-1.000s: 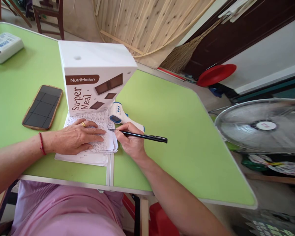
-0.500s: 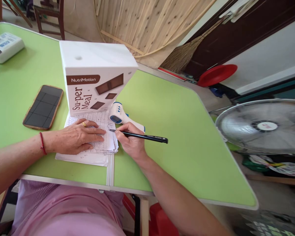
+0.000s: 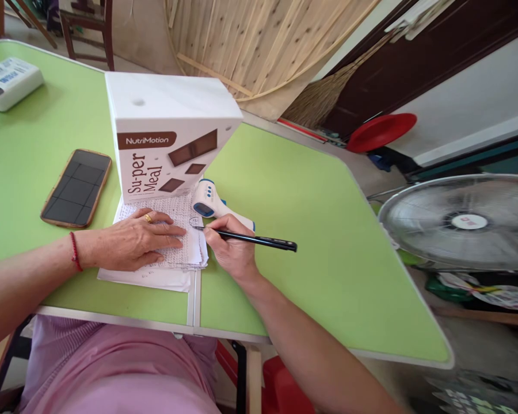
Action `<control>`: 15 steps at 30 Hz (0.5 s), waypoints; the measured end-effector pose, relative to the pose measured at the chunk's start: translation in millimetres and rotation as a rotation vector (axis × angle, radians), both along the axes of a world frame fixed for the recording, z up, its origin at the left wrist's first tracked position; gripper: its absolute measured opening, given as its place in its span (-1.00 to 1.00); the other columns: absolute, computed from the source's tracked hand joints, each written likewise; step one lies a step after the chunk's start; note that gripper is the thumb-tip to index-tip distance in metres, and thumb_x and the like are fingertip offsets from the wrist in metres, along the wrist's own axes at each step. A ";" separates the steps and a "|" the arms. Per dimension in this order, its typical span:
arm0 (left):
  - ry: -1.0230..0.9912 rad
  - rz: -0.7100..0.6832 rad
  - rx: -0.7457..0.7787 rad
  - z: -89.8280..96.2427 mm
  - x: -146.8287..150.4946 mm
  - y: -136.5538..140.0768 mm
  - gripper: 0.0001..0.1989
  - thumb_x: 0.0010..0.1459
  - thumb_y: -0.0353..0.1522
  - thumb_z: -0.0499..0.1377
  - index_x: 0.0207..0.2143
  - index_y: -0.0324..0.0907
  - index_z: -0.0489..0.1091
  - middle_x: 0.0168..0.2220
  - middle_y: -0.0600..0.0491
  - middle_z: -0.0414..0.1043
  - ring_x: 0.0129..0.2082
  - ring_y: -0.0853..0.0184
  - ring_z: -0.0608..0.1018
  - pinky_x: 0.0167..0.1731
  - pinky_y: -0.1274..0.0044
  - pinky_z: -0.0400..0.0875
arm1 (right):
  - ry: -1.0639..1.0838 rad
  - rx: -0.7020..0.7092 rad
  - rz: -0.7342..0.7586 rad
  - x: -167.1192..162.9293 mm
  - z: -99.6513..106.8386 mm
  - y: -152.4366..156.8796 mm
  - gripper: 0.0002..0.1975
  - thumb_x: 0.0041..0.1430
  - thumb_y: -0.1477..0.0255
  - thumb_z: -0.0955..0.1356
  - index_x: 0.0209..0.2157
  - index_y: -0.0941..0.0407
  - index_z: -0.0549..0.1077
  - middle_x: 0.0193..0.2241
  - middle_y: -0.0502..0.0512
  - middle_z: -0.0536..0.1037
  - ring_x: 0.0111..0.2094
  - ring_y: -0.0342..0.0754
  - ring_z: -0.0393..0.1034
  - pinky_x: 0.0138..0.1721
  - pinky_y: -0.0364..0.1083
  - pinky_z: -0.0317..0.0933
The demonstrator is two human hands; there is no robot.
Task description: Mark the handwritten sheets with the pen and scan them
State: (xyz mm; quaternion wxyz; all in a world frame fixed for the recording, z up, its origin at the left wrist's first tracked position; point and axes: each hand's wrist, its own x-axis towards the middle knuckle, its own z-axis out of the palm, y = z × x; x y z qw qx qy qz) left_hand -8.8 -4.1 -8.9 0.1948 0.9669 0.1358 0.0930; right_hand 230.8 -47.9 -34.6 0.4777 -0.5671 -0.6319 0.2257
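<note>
My left hand (image 3: 140, 238) lies flat with fingers spread on a stack of paper sheets (image 3: 190, 253) covered in dense handwriting. In my right hand (image 3: 231, 247) a black pen (image 3: 259, 240) is gripped, its tip at the right edge of the top sheet beside a small round ink mark. Just behind that hand lies a white and blue infrared thermometer (image 3: 213, 201), its handle partly hidden by my fingers. A white NutriMotion box (image 3: 172, 126) stands upright at the far edge of the papers and covers part of them.
A phone (image 3: 76, 188) in a brown-edged case lies left of the box on the green folding table (image 3: 319, 247). Farther left sits a white device (image 3: 11, 83). Beyond the table's right edge are a large fan (image 3: 466, 221) and a red basin (image 3: 382, 132).
The pen and my right hand have shifted very slightly to the right. My left hand, the papers and the box stay in place.
</note>
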 end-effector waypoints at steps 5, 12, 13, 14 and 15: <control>0.000 0.002 0.009 0.5 0.0 0.4 -0.62 0.34 -0.44 0.00 0.16 -0.14 0.36 0.29 -0.05 0.31 0.21 0.00 0.33 0.16 0.11 0.21 | -0.021 -0.020 0.009 1.0 0.1 0.5 -0.90 -0.01 0.38 0.33 -0.55 0.05 0.34 -0.69 -0.12 0.38 -0.66 -0.18 0.18 -0.60 -0.15 0.11; -0.026 -0.003 0.010 -1.7 -0.3 0.5 -0.64 0.34 -0.43 0.02 0.15 -0.16 0.37 0.28 -0.05 0.32 0.20 -0.02 0.35 0.15 0.11 0.22 | -0.018 -0.016 0.004 0.9 1.3 0.8 -0.89 -0.02 0.37 0.32 -0.57 0.04 0.33 -0.69 -0.11 0.39 -0.66 -0.18 0.18 -0.60 -0.15 0.11; -0.027 -0.003 0.009 -1.7 -0.3 0.6 -0.64 0.34 -0.43 0.02 0.14 -0.17 0.37 0.27 -0.05 0.33 0.20 -0.02 0.36 0.15 0.11 0.22 | -0.015 -0.013 0.005 0.8 1.4 0.8 -0.89 -0.02 0.37 0.32 -0.57 0.04 0.34 -0.69 -0.11 0.39 -0.66 -0.18 0.18 -0.60 -0.15 0.11; -0.026 -0.002 0.008 -1.6 -0.4 0.7 -0.64 0.35 -0.43 0.02 0.14 -0.16 0.36 0.27 -0.04 0.33 0.20 -0.02 0.36 0.15 0.11 0.22 | -0.010 -0.009 0.008 0.8 1.4 0.7 -0.89 -0.03 0.37 0.32 -0.57 0.05 0.34 -0.69 -0.11 0.39 -0.66 -0.18 0.18 -0.60 -0.15 0.11; -0.026 -0.002 0.007 -1.4 -0.4 0.7 -0.65 0.35 -0.43 0.02 0.15 -0.16 0.36 0.28 -0.05 0.32 0.20 -0.02 0.36 0.15 0.11 0.22 | -0.004 -0.005 0.011 0.8 1.3 0.7 -0.89 -0.02 0.37 0.33 -0.57 0.05 0.34 -0.69 -0.11 0.39 -0.66 -0.18 0.18 -0.60 -0.14 0.11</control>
